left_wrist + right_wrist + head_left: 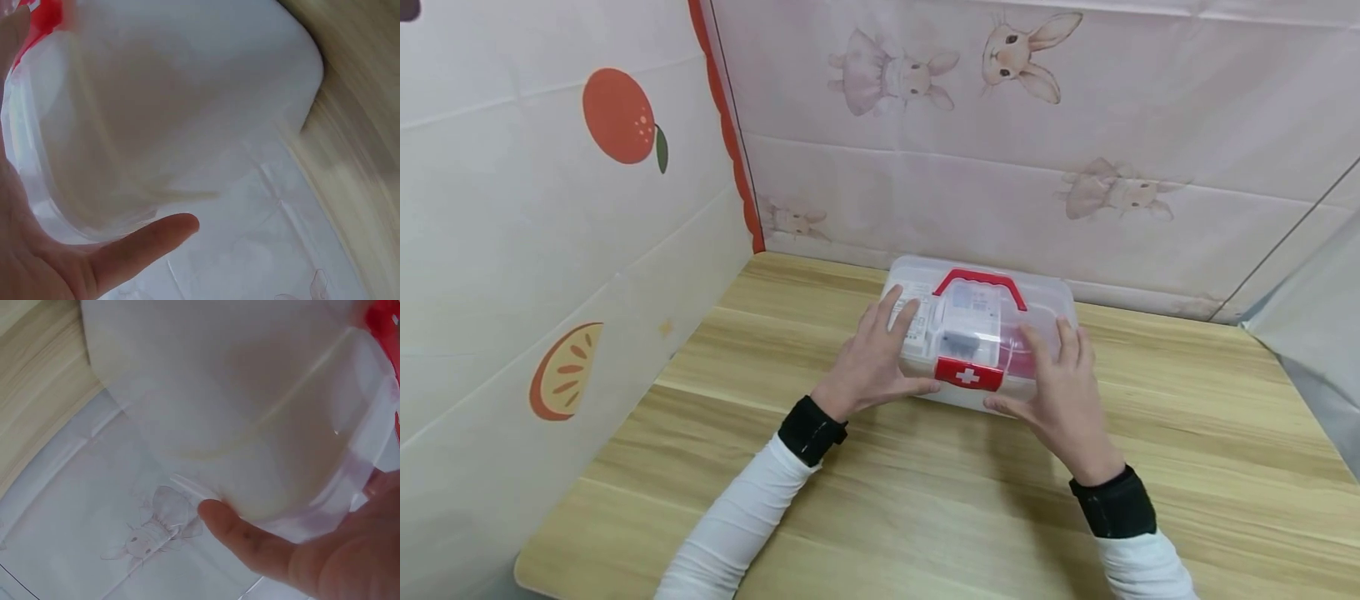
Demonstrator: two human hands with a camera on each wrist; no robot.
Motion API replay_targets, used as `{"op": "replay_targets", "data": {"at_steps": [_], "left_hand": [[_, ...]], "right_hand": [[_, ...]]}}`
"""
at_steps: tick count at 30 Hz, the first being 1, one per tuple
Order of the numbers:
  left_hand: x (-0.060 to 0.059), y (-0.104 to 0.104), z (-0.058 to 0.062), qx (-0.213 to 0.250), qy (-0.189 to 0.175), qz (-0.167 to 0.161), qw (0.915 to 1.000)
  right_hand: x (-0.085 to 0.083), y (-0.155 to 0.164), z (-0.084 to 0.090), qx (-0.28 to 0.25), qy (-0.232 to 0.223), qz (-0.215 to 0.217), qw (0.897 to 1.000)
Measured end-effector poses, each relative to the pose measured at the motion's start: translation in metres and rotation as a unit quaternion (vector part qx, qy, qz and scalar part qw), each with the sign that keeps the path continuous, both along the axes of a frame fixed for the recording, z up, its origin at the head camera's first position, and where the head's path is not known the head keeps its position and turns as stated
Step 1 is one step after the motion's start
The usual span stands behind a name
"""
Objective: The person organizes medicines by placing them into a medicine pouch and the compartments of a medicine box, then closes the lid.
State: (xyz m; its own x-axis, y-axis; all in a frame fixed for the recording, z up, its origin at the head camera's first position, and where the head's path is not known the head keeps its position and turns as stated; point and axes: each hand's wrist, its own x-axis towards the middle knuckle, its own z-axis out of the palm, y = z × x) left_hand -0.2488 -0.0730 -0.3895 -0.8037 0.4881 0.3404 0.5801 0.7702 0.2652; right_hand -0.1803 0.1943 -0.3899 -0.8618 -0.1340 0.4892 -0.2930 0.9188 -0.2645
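A clear plastic first-aid box (977,329) stands on the wooden table (925,500), with a red carry handle (980,283) folded on its lid and a red latch with a white cross (968,374) at the front. My left hand (880,354) lies on the lid's left part, fingers straight, thumb against the front edge beside the latch. My right hand (1052,379) mirrors it on the right. The left wrist view shows the box wall (175,106) close to the palm and the thumb (137,247) stretched out. The right wrist view shows the box (237,387) and thumb (250,540) likewise.
A rabbit-print cloth wall (1000,150) rises just behind the box. An orange-print wall (550,208) bounds the table on the left, and a grey sheet (1315,333) hangs at the right. Small packets show through the box lid.
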Motion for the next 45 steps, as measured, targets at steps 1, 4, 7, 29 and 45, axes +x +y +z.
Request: {"op": "replay_targets", "data": {"at_steps": [1, 4, 7, 29, 45], "left_hand": [[0.000, 0.000, -0.001, -0.001, 0.005, 0.002, 1.0000], [0.000, 0.003, -0.002, -0.015, 0.034, 0.016, 0.9992], [0.000, 0.008, -0.002, -0.052, 0.086, 0.030, 0.9945], [-0.006, 0.018, -0.015, -0.066, 0.276, 0.016, 0.9588], [-0.006, 0.017, -0.015, -0.079, 0.265, 0.031, 0.9606]], "right_hand": [[-0.001, 0.000, -0.002, 0.003, 0.010, -0.004, 1.000], [-0.005, -0.001, -0.007, 0.011, 0.043, -0.012, 0.999], [-0.008, -0.002, -0.012, 0.019, 0.081, -0.014, 0.996], [-0.018, -0.005, -0.024, 0.039, 0.211, -0.015, 0.977], [-0.019, -0.004, -0.026, 0.045, 0.194, -0.014, 0.980]]}}
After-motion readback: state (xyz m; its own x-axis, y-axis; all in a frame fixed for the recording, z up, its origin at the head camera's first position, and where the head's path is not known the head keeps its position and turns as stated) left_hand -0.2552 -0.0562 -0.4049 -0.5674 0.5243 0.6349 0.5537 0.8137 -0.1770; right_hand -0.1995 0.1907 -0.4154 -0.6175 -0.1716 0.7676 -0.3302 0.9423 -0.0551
